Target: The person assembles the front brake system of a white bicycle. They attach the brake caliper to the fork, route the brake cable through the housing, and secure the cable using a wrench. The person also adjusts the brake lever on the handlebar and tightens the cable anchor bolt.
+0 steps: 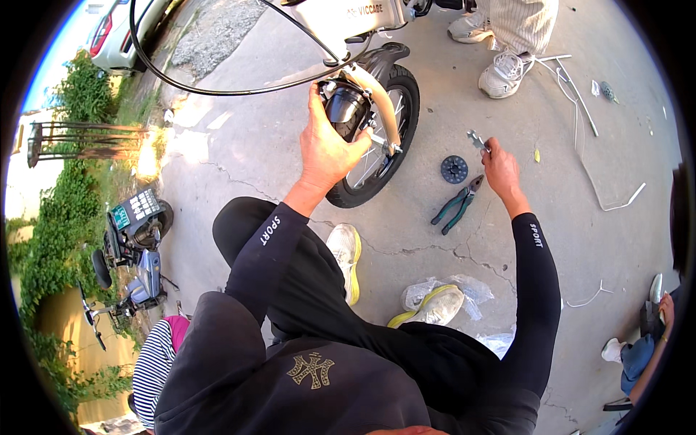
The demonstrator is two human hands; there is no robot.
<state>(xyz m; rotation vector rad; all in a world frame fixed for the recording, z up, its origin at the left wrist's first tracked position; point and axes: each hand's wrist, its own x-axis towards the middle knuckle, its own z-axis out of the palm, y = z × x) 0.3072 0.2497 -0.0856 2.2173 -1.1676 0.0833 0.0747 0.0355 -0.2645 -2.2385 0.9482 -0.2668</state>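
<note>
My left hand [328,148] curls around a glossy black curved piece over the front wheel, which looks like the front mudguard [348,106]. Beside it runs the bicycle's cream fork [384,109], and the black-tyred wheel [411,109] stands below. To the right, my right hand [500,170] is closed on a small flat metal spanner [475,139], its jaw end pointing up and left, away from the bike. On the ground close by lie pliers [457,205] with dark teal handles and a round black disc with holes [454,169].
A black cable [217,91] loops across the upper left. Another person's shoes [502,75] stand beyond the wheel. Thin white rods [576,94] and clear plastic wrapping [471,293] lie on the concrete. A parked scooter [141,268] is at left; another person's arm [656,337] shows at right.
</note>
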